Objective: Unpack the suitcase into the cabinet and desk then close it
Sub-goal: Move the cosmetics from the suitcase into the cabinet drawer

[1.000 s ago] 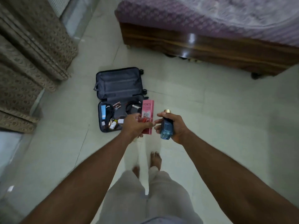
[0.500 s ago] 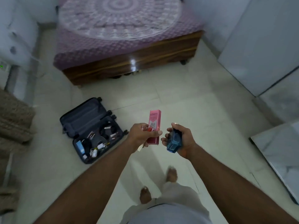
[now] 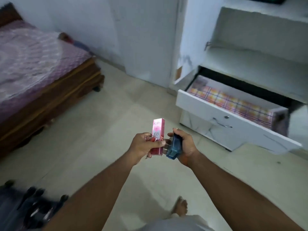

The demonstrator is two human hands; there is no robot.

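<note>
My left hand point(image 3: 144, 147) grips a tall pink box point(image 3: 158, 130) held upright in front of me. My right hand point(image 3: 184, 144) holds a blue glass bottle point(image 3: 174, 147), tilted, right beside the box. The open dark suitcase point(image 3: 28, 209) lies blurred on the floor at the bottom left, behind my left arm. A white cabinet point(image 3: 246, 52) stands at the right with its lower drawer point(image 3: 233, 120) pulled out, lined with a checked pink and orange sheet.
A wooden bed point(image 3: 50, 97) with a purple cover fills the left side. A white wall or door panel point(image 3: 141, 39) stands behind. Pale floor tiles point(image 3: 116, 117) lie between bed and cabinet. My bare foot point(image 3: 180, 205) shows below my arms.
My view has swung right: the suitcase slid to the bottom left, the bed moved left, and the cabinet with its open drawer came into view. Both hands keep the same hold.
</note>
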